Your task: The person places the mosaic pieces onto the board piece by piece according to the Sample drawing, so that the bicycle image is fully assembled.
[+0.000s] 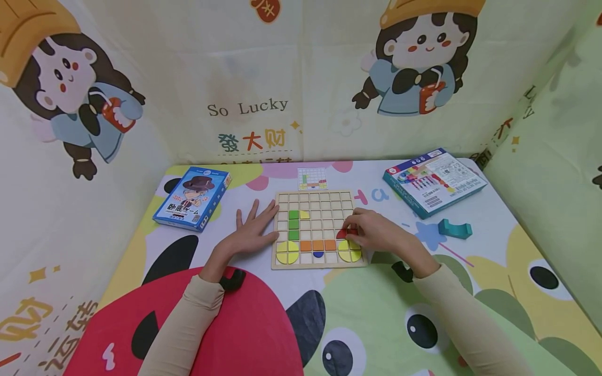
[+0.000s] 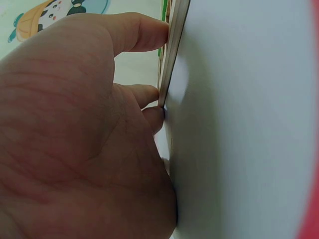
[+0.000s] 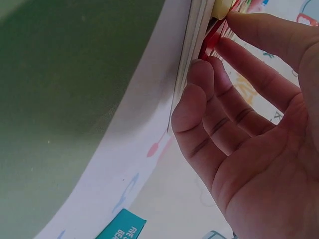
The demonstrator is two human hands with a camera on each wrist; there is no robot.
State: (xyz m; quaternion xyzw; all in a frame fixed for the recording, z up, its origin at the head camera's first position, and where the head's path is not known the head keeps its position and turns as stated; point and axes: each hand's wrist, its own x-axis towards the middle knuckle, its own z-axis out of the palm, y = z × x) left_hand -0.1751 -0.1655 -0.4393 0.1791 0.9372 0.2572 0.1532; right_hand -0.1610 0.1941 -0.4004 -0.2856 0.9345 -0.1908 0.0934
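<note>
A wooden grid board lies on the table with coloured tiles in its cells. Green tiles form a column, orange tiles a row, and yellow quarter-round tiles make circles at both lower corners. My left hand rests beside the board, fingers spread, thumb and fingertips at its left edge. At the board's right side my right hand pinches a red tile between thumb and index finger, low over the cells. Another red tile shows just left of these fingertips.
A small pattern card lies behind the board. To the left is a blue game box; at the back right, a teal-edged box. A teal curved block sits right of my right hand. Printed cloth walls surround the table.
</note>
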